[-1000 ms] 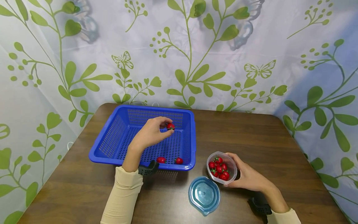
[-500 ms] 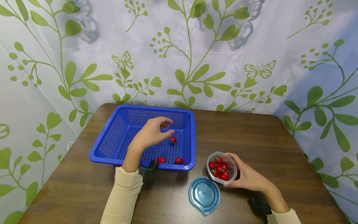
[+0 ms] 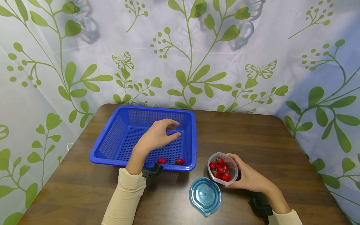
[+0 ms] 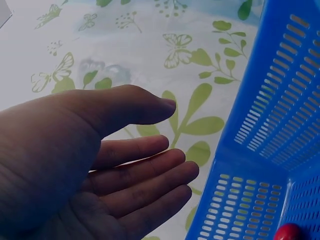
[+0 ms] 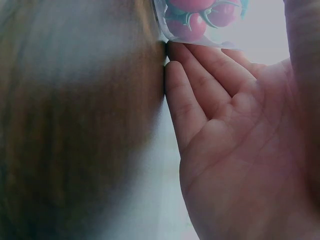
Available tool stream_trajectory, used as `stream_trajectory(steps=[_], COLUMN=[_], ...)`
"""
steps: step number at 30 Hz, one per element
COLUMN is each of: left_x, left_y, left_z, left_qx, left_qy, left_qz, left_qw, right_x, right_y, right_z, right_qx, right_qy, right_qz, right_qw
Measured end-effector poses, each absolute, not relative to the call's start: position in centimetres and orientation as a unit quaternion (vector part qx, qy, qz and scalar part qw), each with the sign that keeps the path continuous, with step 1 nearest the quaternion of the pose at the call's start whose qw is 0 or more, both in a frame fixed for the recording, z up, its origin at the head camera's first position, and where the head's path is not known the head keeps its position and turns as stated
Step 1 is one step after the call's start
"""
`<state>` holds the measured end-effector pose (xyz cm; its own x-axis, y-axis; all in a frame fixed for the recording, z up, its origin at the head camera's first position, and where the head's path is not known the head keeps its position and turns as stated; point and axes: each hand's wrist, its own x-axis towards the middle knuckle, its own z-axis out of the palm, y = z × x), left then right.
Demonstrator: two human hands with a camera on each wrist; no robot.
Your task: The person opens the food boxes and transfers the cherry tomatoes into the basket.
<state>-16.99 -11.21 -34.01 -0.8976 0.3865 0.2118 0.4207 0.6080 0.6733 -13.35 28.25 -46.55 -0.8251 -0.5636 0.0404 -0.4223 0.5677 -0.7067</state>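
My left hand [image 3: 157,134] hovers over the blue plastic basket [image 3: 143,109], thumb and fingers apart with nothing between them. In the left wrist view the same hand [image 4: 120,160] has its fingers loosely extended, and one cherry tomato [image 4: 288,233] shows in the basket's lower corner. Two cherry tomatoes [image 3: 162,160] lie along the basket's near side; another, behind the left hand, is almost hidden. My right hand [image 3: 248,176] grips the right side of a small clear container [image 3: 234,173] between thumb and fingers. Several cherry tomatoes [image 3: 220,168] with green stems fill its bottom.
A round teal lid [image 3: 205,195] with a tab lies on the wooden table [image 3: 239,131], just in front of the container and right of the basket. Behind the table hangs a white curtain [image 3: 157,72] printed with green leaves and butterflies.
The left hand has let go of a cherry tomato, which dropped into the basket. Since then that hand has shifted slightly right. The right hand and container have stayed put.
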Motion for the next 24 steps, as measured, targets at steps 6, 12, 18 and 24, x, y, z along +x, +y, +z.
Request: stream_trajectory(steps=[6, 12, 18, 24], left_x=[-16.7, -16.3, -16.0, -15.5], left_y=[-10.3, -9.0, -7.3, -5.4], left_z=[-34.1, -33.9, -34.3, -34.8], left_qx=[-0.239, -0.252, -0.286, -0.310], left_qy=[-0.894, -0.888, -0.880, -0.879], left_qz=[-0.379, -0.383, -0.380, -0.362], left_qw=[0.026, 0.024, 0.010, -0.007], right_x=[-13.4, -13.4, -13.5, -13.5], right_y=[28.2, 28.3, 28.4, 28.4], right_z=[-46.7, -46.8, -46.8, -46.7], right_qx=[-0.285, -0.286, -0.299, -0.295], right_qy=[0.877, 0.876, 0.873, 0.875], right_qz=[-0.377, -0.379, -0.374, -0.374], right_qw=[0.093, 0.092, 0.089, 0.091])
